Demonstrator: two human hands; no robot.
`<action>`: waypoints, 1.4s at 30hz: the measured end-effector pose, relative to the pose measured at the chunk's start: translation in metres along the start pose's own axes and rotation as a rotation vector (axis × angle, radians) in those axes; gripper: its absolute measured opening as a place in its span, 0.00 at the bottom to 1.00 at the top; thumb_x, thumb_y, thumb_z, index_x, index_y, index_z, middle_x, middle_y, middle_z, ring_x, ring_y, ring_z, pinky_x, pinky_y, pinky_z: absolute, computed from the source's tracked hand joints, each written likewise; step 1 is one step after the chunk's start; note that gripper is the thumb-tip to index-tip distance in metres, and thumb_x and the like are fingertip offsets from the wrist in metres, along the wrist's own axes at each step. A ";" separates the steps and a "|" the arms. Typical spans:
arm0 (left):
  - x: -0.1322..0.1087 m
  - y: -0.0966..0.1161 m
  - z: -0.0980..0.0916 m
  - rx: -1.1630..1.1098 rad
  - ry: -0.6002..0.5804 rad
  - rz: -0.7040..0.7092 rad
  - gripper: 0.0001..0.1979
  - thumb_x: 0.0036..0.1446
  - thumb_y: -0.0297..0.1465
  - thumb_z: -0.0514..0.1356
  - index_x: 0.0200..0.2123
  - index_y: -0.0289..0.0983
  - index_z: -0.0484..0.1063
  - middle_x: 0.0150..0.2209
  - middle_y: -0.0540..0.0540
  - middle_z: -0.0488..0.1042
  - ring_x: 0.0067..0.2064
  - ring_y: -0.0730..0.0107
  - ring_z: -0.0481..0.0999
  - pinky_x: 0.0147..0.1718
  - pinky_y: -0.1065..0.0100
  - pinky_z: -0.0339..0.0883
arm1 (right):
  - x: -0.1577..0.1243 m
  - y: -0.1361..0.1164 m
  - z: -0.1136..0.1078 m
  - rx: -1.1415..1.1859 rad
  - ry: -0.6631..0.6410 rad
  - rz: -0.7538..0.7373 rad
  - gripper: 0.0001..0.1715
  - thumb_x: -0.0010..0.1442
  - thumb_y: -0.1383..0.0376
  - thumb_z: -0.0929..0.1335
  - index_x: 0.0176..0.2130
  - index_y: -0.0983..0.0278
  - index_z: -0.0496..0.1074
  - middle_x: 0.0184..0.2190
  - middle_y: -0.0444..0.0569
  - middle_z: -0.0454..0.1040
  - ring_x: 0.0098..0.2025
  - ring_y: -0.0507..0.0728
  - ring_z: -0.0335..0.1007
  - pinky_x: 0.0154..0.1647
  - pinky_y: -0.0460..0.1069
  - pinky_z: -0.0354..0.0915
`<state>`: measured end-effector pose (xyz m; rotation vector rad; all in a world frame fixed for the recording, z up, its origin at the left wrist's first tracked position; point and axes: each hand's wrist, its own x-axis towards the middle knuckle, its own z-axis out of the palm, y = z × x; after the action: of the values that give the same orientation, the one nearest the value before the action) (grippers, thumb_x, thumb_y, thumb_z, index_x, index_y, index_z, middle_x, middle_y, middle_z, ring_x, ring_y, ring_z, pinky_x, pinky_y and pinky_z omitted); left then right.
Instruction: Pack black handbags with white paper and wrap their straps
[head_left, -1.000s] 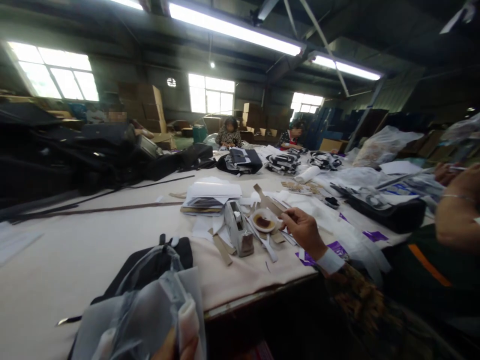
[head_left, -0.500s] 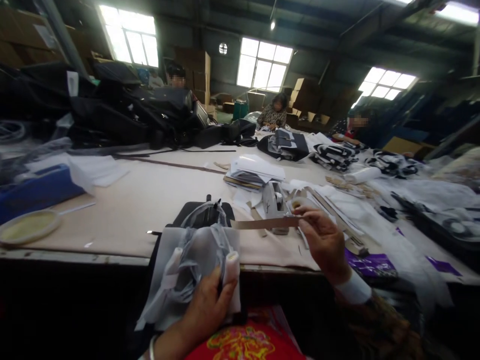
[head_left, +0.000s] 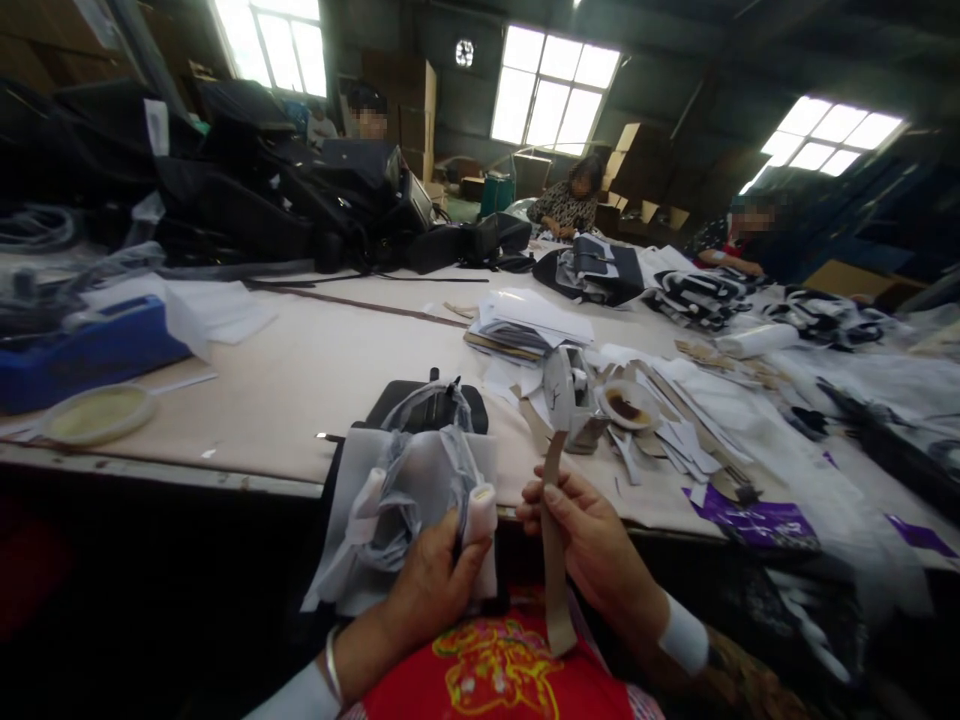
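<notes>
My left hand (head_left: pixel 435 575) is closed on the right side of a black bag (head_left: pixel 382 402), its thumb beside a rolled piece of white foam (head_left: pixel 480 508). A white foam sheet (head_left: pixel 352 465) covers the bag's front, and its handles (head_left: pixel 401 415) are wrapped in clear plastic. The bag leans at the table's near edge. Between thumb and fingers, my right hand (head_left: pixel 592 530) pinches a long brown strip (head_left: pixel 553 545), held upright in front of my red apron (head_left: pixel 480 680). The strip's lower end hangs over the apron.
Beyond my right hand stand a grey tape dispenser (head_left: pixel 559 385) and a small dish with brown contents (head_left: pixel 628 404). Paper stacks (head_left: pixel 525 320) lie behind. At left are a blue box (head_left: pixel 90 350) and a round pale lid (head_left: pixel 101 413). Black bags (head_left: pixel 300 190) are piled far left; several people work across.
My right hand has moved down and left, toward my body, from beside the tape dispenser. The brown strip has turned from level to upright. My left hand keeps its hold; the view has tilted down.
</notes>
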<state>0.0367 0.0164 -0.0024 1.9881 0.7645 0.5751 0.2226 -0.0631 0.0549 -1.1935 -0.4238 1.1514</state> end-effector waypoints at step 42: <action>-0.008 0.028 0.003 -0.177 0.017 -0.108 0.13 0.64 0.40 0.55 0.39 0.35 0.69 0.34 0.45 0.74 0.34 0.65 0.71 0.34 0.65 0.65 | 0.035 0.006 -0.059 -0.554 -0.448 0.396 0.28 0.56 0.42 0.71 0.29 0.63 0.66 0.12 0.34 0.55 0.12 0.44 0.44 0.13 0.42 0.40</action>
<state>0.0415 -0.0027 0.0200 1.7704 0.7985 0.5764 0.2807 -0.0627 0.0174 -1.5373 -0.9184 1.7257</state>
